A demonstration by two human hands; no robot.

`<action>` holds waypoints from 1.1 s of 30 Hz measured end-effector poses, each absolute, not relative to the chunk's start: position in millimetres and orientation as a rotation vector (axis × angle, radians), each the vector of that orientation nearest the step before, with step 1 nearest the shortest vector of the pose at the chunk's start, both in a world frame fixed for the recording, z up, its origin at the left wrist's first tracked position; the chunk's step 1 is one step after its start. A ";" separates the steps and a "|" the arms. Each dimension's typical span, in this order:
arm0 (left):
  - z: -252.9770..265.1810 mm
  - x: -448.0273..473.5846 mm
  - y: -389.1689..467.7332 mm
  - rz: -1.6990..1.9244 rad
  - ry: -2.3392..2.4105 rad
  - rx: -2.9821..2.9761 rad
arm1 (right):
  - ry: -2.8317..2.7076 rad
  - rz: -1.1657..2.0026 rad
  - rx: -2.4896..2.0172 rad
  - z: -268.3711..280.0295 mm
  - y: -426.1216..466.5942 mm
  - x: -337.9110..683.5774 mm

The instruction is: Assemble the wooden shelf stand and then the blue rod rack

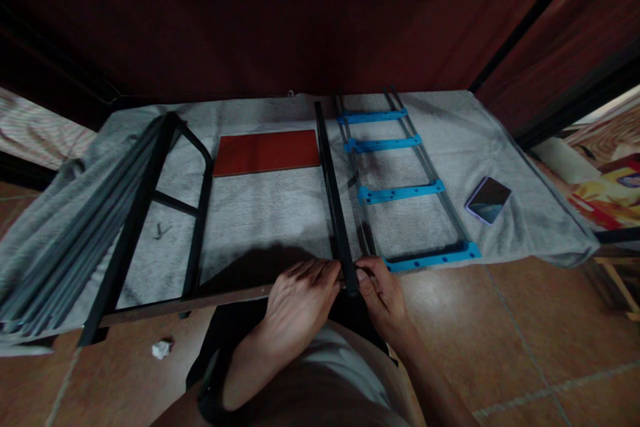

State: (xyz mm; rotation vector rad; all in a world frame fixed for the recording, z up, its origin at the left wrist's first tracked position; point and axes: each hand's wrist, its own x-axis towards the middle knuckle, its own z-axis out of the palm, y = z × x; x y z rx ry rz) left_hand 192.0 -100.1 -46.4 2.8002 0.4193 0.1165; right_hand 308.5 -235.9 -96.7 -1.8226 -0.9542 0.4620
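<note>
At six o'clock, at the near edge of the blanket (540, 233), the left hand (305, 297) lies back upward on the brown strip (225, 297), its fingertips reaching the near end of the black bar (333, 187); they are hidden, so I cannot tell whether they are clamped on anything. Toward five o'clock the right hand (383, 293) meets the bar from the other side, thumb and forefinger bent close together; whatever lies between them is too dark to tell. The hands are apart, with the bar between them. The forearms rise from seven and five o'clock, the left wrist wearing a dark band (213, 380). The bar runs from the hands toward twelve, separating a red board (267, 152) at ten from a ladder-like rack (400, 192) with blue crosspieces at three. Farther out at three lies a phone (489, 200). Toward nine stands a black frame (145, 213), partly covering a bundle of grey tubes (85, 227); small dark bits (160, 232) show through its opening. Crumpled paper (161, 348) lies on the floor (440, 320) at eight.
</note>
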 end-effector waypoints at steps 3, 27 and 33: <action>-47.8 191.9 -100.3 0.122 0.418 2.800 | -0.998 0.485 -1.808 -100.2 -237.9 310.3; -48.9 190.8 -102.4 0.075 0.396 2.831 | -1.061 0.491 -1.811 -103.7 -238.0 314.5; -48.3 189.8 -103.2 0.027 0.422 2.813 | -0.953 0.529 -1.741 -103.6 -242.5 309.4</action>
